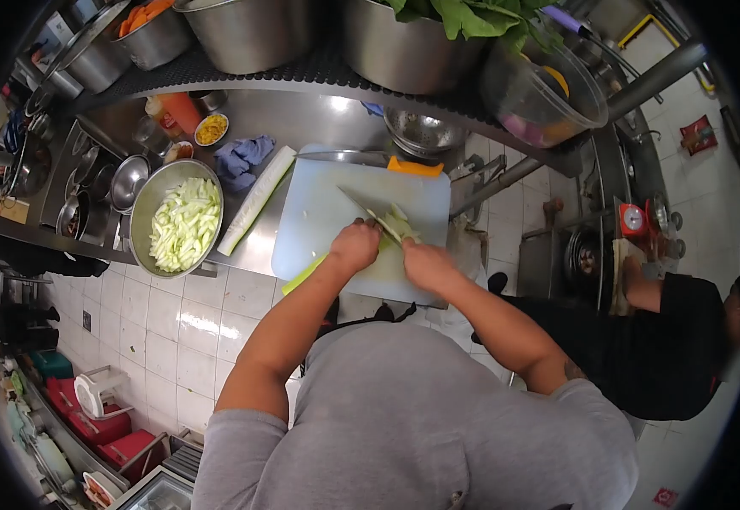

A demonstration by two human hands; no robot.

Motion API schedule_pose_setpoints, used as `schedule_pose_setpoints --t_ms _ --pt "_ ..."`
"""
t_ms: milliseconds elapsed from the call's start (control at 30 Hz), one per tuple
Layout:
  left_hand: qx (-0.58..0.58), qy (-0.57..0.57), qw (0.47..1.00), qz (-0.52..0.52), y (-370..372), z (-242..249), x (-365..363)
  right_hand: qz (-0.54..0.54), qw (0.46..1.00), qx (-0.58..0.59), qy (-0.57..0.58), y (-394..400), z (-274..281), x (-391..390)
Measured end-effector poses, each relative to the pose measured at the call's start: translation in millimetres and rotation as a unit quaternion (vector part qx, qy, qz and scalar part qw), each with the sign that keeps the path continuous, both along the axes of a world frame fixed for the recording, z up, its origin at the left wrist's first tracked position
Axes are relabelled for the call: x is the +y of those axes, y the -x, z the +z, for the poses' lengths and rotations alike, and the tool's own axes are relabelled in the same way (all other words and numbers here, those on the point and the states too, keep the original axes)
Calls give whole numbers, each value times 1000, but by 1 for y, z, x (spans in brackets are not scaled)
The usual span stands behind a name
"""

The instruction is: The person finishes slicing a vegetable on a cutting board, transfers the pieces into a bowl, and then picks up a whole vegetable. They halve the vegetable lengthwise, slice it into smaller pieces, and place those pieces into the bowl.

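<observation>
A pale cutting board (pixel 310 191) lies on the steel counter. My right hand (pixel 428 265) is closed round a knife (pixel 355 201), whose blade points up and left over the board. My left hand (pixel 355 246) presses with curled fingers on a green vegetable piece beside the blade; its fingertips partly hide the piece. Pale cut pieces (pixel 402 223) lie by the knife. A long light-green strip (pixel 302 276) reaches past the board's lower left edge, under my left wrist. A halved long green vegetable (pixel 255 202) lies left of the board. A second knife with a yellow handle (pixel 417 167) rests along the board's top edge.
A steel bowl (pixel 135 223) of cut pieces stands at the left, near a blue cloth (pixel 242 160). A colander (pixel 425 132) sits behind the board. A shelf (pixel 302 88) with pots crosses above. At the right, another person's arm (pixel 642 287) is near a red scale (pixel 632 219).
</observation>
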State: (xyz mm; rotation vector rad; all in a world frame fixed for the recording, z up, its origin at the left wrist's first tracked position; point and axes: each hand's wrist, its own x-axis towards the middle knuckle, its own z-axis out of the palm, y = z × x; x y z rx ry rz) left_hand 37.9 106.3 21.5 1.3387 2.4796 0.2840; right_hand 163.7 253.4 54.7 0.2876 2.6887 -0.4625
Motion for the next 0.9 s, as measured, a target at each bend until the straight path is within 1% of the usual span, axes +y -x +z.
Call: schedule_pose_setpoints --t_ms 33,67,167,233,267,300,333,367,433,567,633,700,767,833,900 --pt "2 -2 1000 2 2 -2 1 7 1000 -15 5 3 6 2" --pt "4 -4 1000 0 2 -7 1 6 1000 -14 4 3 0 3" --pt "18 -16 1000 3 5 -11 -1 2 1000 9 19 6 -9 1" --pt "28 -26 999 5 3 -13 -3 10 999 -29 13 8 20 -1" --pt "24 -17 1000 0 3 -13 -3 11 999 -28 10 7 8 0" --pt "20 -8 1000 -7 2 -13 -3 -1 1000 2 15 3 -16 1" --pt "21 -10 1000 -3 4 -10 -2 -9 999 34 19 7 -18 -2" --pt "22 -19 1000 2 5 -8 -3 -4 999 34 20 9 -18 2" --pt "14 -22 1000 -1 -3 -12 -8 14 1000 11 18 9 14 -3" --pt "6 -29 999 12 0 -11 -5 -10 1000 10 18 9 -13 -2" --pt "-2 -31 999 11 -5 -13 -10 29 999 20 -7 8 1 -5" --pt "5 -9 1000 11 -1 -12 -8 16 1000 21 4 7 -11 -7" --pt "-4 -21 1000 17 -5 -14 -7 0 1000 20 16 3 -20 -4" --pt "-11 -29 999 31 -2 -9 -11 26 999 21 -9 10 -3 -8" --pt "5 -13 1000 11 -3 -4 -13 13 1000 19 9 5 -12 -11"
